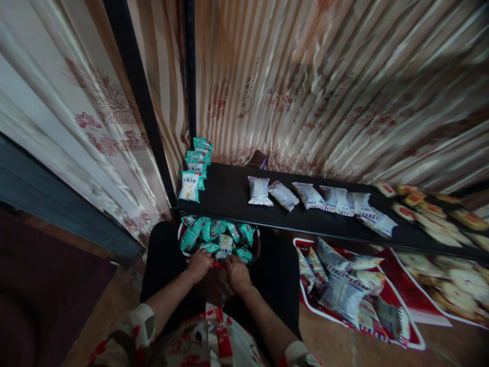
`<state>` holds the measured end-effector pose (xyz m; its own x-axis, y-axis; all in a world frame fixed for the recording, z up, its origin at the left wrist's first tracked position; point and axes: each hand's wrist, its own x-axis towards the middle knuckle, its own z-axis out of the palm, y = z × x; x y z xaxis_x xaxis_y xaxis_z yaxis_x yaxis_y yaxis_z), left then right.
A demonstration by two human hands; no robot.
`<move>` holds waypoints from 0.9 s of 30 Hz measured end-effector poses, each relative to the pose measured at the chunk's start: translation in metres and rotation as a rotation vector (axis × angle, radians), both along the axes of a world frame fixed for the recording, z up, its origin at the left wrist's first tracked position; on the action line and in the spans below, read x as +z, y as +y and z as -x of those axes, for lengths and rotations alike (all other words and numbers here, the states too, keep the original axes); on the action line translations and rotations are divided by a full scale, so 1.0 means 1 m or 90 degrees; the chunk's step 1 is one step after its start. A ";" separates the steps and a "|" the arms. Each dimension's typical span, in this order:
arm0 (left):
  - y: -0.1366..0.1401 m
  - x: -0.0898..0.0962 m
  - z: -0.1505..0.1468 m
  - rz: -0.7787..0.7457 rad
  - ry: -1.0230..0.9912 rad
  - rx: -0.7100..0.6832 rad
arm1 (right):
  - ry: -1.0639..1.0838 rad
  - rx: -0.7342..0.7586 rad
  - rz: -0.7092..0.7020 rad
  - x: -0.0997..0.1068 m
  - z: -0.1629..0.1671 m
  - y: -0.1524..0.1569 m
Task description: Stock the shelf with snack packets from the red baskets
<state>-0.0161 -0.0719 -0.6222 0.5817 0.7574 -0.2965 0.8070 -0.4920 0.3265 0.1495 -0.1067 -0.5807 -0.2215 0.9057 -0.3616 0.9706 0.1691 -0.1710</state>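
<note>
Between my knees stands a basket (258, 244) filled with green-and-white snack packets (192, 234). On its near red edge, my left hand (200, 265) has its fingers curled over the left part. A short way to the right, my right hand (237, 272) grips the same edge, close to a white-fronted packet (225, 244). The fingertips of both hands are partly hidden. Just beyond the basket, a stack of matching green packets (190, 186) stands at the left end of a black shelf (225, 191).
White-and-blue packets (260, 191) lie in a row along the shelf, with yellow-red packs (414, 198) farther right. On the floor to my right are a red basket (419, 340) of mixed packets and another holding round pale items (458, 285). A black post (143, 97) rises at left before curtains (267, 76).
</note>
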 end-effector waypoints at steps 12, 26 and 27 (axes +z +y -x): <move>-0.016 0.007 -0.001 0.013 0.003 -0.069 | -0.024 0.028 0.050 0.006 0.001 -0.022; -0.038 0.007 -0.019 0.049 0.007 -0.157 | -0.049 0.005 0.101 0.014 -0.008 -0.037; -0.038 0.008 -0.019 0.051 0.009 -0.158 | -0.052 0.008 0.105 0.015 -0.008 -0.036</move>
<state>0.0031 -0.1094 -0.6142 0.7422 0.5659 -0.3590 0.6696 -0.6484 0.3622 0.1572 -0.1432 -0.5661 -0.1962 0.8297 -0.5226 0.9804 0.1574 -0.1182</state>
